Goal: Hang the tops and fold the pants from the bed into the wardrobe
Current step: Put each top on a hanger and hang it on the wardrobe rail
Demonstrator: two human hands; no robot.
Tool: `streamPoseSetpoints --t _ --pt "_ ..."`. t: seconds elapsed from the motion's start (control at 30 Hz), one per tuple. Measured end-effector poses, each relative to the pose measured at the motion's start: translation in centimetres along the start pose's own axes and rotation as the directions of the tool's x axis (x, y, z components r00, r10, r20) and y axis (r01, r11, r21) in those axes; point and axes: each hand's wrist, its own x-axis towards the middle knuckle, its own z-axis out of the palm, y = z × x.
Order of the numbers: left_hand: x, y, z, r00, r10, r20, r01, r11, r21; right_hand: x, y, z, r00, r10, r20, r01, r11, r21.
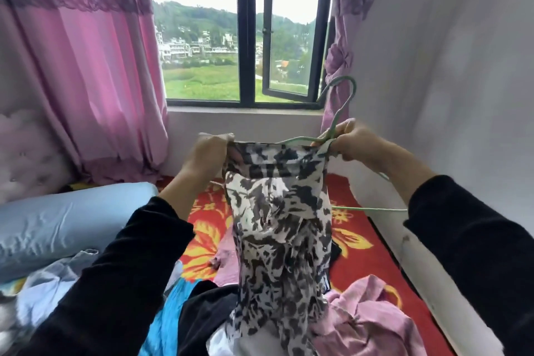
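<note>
Soft black-and-white patterned top (277, 225) hangs lengthwise above the bed (361, 240) — left hand (209, 153) pinches one top corner, right hand (351, 141) grips the other plus a thin green wire hanger (338, 115), hook up.

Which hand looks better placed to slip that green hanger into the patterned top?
The right hand: it already grips the green hanger at its neck; the left hand only holds the patterned top.

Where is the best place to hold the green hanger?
Hold the green hanger by its neck, just under the hook, coming from the right, as the right hand pinches it now. The hook sticks up free there, while one shoulder seems tucked into the black-and-white top.
</note>
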Motion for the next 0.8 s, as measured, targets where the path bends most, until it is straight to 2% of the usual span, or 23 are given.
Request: streamPoseSetpoints --t 0.07,0.17,0.23,0.3,0.37,0.43,0.53,0.63,0.67,0.7,0.8 --pt "-0.1 0.9 0.0 0.999 0.034 0.039 -0.034 0.999 0.010 -0.1 -0.3 -0.8 1.000 -0.021 -0.008 0.021 1.000 -0.013" --pt "-0.4 1.5 0.5 0.943 0.300 -0.143 -0.270 0.942 0.198 0.2 -0.5 -0.4 0.973 -0.071 -0.221 0.066 0.997 -0.031" --pt "-0.7 1.5 1.1 0.900 0.381 -0.212 -0.334 0.915 0.228 0.4 0.1 0.0 0.935 -0.030 -0.355 0.019 0.999 -0.036" --pt "-1.1 1.3 1.5 0.934 0.339 -0.109 -0.328 0.938 0.109 0.3 1.1 0.1 0.936 0.107 -0.335 -0.093 0.994 0.058" --pt "-1.1 1.0 2.0 0.962 0.253 0.101 -0.255 0.967 0.004 0.0 1.9 0.4 0.953 0.213 -0.217 -0.171 0.965 0.200" --pt "-0.8 0.4 2.8 0.956 0.232 0.177 -0.263 0.949 0.176 -0.2 2.5 0.6 0.951 0.266 -0.156 -0.205 0.923 0.327" --pt "-0.6 -0.1 4.4 0.930 0.329 0.160 -0.362 0.756 0.546 -0.5 2.9 0.6 0.945 0.287 -0.157 -0.202 0.889 0.412" --pt "-1.3 0.0 5.5 0.939 0.297 0.173 -0.319 0.564 0.762 -1.0 2.7 0.4 0.947 0.256 -0.193 -0.130 0.858 0.496" --pt "-1.4 -0.1 5.7 0.949 0.276 0.154 -0.287 0.549 0.785 -1.2 2.5 0.4 0.942 0.256 -0.215 -0.099 0.827 0.553" --pt "-1.3 -0.2 5.8 0.960 0.244 0.134 -0.253 0.565 0.785 -1.4 2.3 0.4 0.936 0.260 -0.237 -0.064 0.789 0.611" --pt "-0.4 -0.6 5.7 0.988 0.112 0.110 -0.157 0.735 0.659 -1.8 1.7 0.9 0.927 0.275 -0.256 0.042 0.600 0.799"
